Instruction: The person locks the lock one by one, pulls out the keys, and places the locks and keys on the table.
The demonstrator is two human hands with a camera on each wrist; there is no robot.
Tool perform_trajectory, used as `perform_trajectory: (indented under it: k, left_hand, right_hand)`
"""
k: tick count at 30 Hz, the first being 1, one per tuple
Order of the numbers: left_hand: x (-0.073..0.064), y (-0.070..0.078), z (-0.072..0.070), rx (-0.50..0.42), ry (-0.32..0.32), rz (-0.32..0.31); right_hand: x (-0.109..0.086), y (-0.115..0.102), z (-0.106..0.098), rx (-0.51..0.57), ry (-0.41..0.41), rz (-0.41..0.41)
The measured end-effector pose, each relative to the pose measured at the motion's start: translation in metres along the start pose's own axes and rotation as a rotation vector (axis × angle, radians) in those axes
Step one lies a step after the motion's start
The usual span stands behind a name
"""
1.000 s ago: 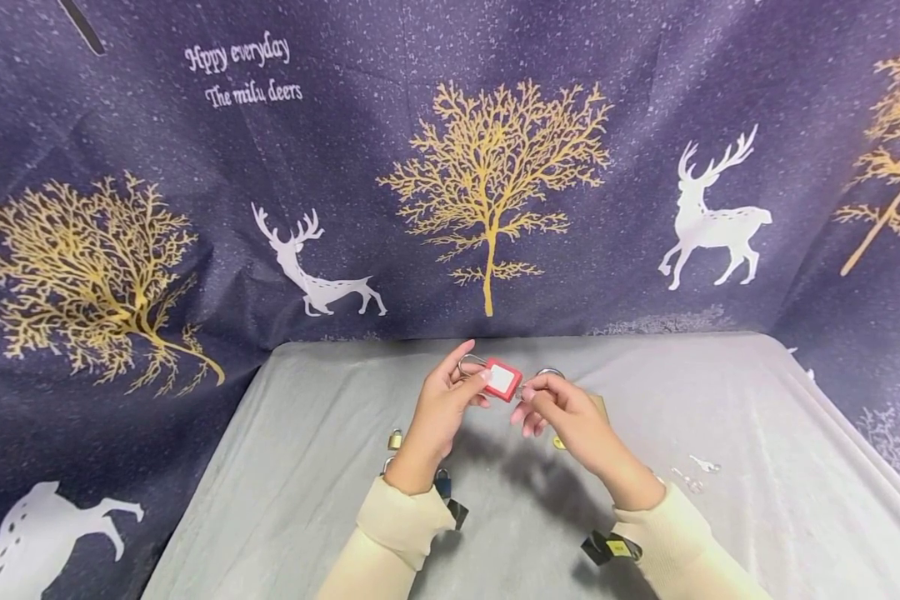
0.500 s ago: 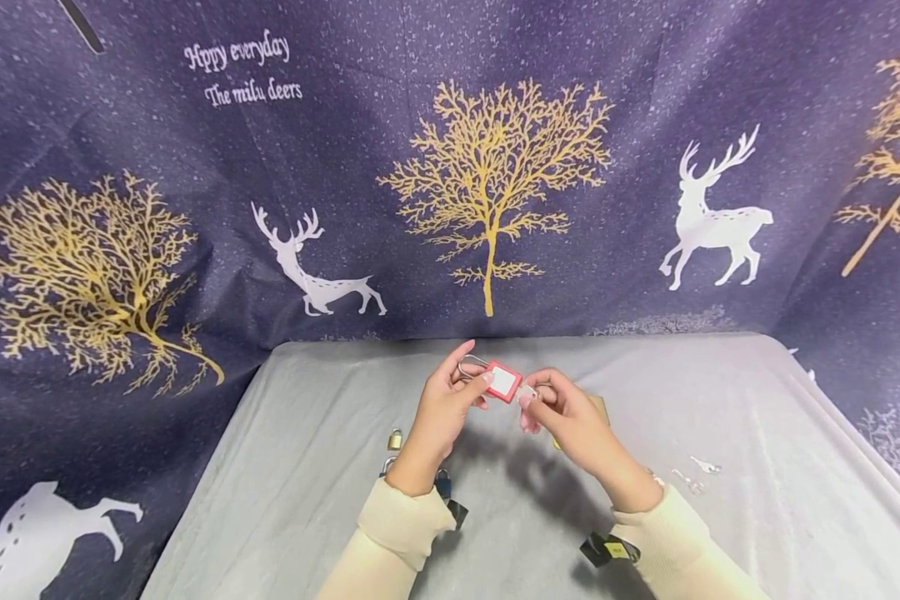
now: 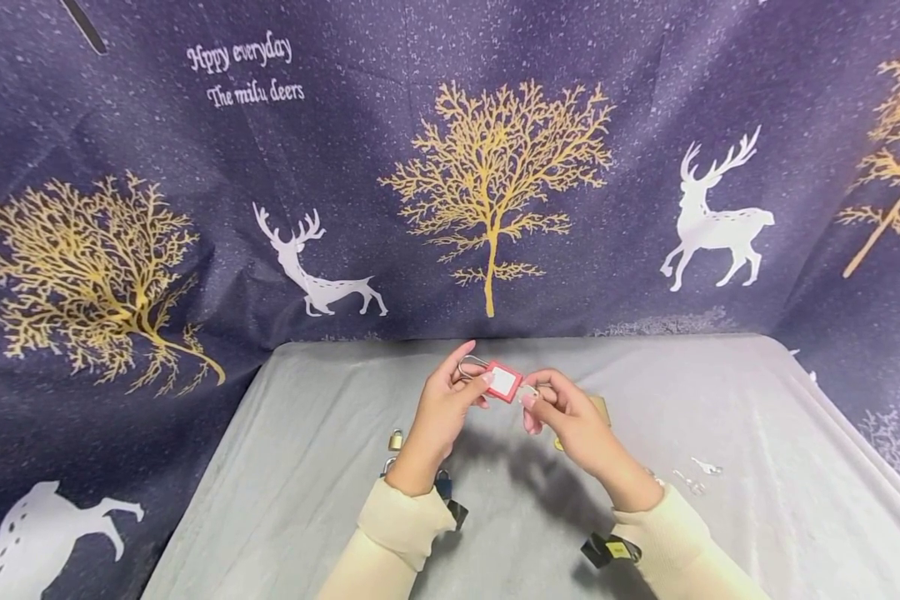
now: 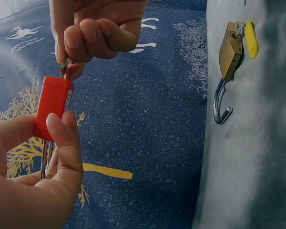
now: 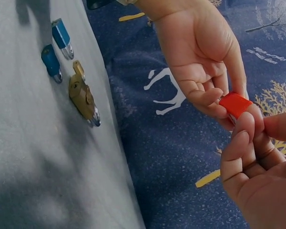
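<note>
My left hand (image 3: 442, 408) pinches a red padlock (image 3: 505, 381) with a white label between thumb and fingers. The padlock's shackle lies toward the palm, as the left wrist view shows. At the padlock's other end my right hand (image 3: 566, 417) pinches a small metal key (image 4: 64, 67). The key points at the padlock's base and appears to be in it. How deep it sits is hidden by the fingers. Both hands are held above the table; in the right wrist view the red body (image 5: 235, 103) shows between them.
On the grey-covered table (image 3: 307, 400), a brass padlock (image 4: 230, 52) with its shackle swung out has a yellow-headed key. Small brass padlocks (image 5: 81, 98) and blue padlocks (image 5: 61, 34) lie to the left. Loose keys (image 3: 701, 468) lie right. Behind hangs a patterned cloth (image 3: 345, 167).
The right hand's fingers have closed in around the key, and the key's metal head has turned slightly at the padlock's base. The left hand and the red padlock have stayed nearly still.
</note>
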State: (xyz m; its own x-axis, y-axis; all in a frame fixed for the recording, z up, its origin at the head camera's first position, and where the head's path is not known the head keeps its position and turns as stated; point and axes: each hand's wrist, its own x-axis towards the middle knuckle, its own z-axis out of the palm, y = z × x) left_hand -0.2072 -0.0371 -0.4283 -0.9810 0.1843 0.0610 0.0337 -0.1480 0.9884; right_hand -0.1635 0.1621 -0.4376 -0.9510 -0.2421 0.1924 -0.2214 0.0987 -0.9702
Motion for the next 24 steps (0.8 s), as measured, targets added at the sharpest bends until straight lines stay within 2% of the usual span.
perform_trajectory:
  k: [7, 12, 19, 24]
  left_hand:
    - [0.003, 0.001, -0.005, -0.004, 0.060, 0.011]
    - [0.003, 0.005, -0.006, -0.016, 0.076, 0.022]
    - [0.001, 0.012, -0.017, -0.008, 0.127, 0.021]
    - [0.000, 0.013, -0.028, 0.002, 0.158, 0.008]
  right_hand:
    - [-0.001, -0.001, -0.005, -0.030, -0.013, -0.021]
    - [-0.001, -0.002, -0.005, -0.044, -0.024, 0.007]
    - [0.002, -0.005, -0.010, -0.040, 0.021, 0.033]
    - [0.003, -0.006, -0.021, -0.148, 0.076, 0.023]
